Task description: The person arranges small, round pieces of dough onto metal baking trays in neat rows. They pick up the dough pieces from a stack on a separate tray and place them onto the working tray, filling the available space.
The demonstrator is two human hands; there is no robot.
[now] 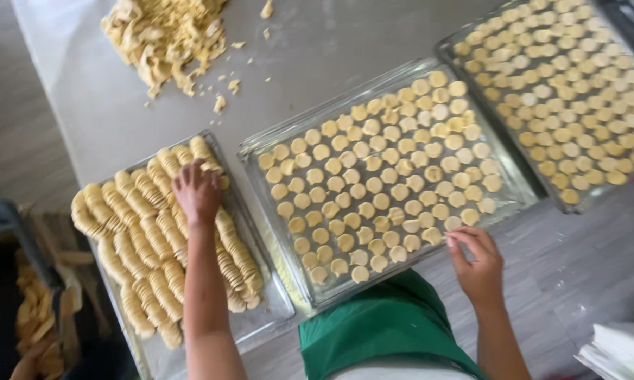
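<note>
My left hand (197,191) reaches into the left metal tray (271,309), fingers closed on the stacked rows of round pale dough discs (144,239) near the tray's far end. My right hand (477,260) rests at the near right corner of the middle tray (282,243), its fingertips pinching a single dough disc (452,224) at the edge of the flat-laid discs (380,176) that cover that tray in rows.
A third tray (577,204) filled with flat discs lies at the far right. A heap of dough scraps (166,35) sits at the back of the grey table. A green apron (380,327) is below. White paper (623,348) lies at the bottom right.
</note>
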